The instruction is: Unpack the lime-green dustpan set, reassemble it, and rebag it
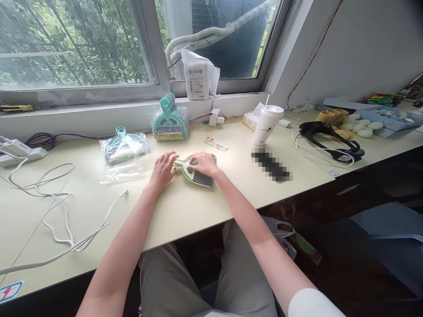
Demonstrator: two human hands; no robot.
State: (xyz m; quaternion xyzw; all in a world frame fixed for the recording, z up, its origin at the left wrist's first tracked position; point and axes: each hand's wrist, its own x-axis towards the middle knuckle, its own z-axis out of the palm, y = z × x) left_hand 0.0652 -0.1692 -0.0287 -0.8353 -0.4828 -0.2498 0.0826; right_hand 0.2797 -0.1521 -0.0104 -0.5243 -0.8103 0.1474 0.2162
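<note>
Both hands rested on a small green dustpan-and-brush set on the bench.

The left hand [164, 167] lay palm-down with its grip loose and fingers spread, fingertips touching the handle of the mini dustpan set [195, 171]. The right hand [205, 164] covered the pan's upper part, its grip curled over it, just above the dark bristles. The set lay near the bench [185, 211] middle, with bagged sets [124, 147] just beside the left hand.

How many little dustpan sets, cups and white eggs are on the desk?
Dustpan set under both hands: 1
Bagged dustpan packs, one standing and one lying flat, count inside hidden: 2
White lidded cup: 1
White egg shapes: about 6, too small to be sure
Total: about 10
</note>
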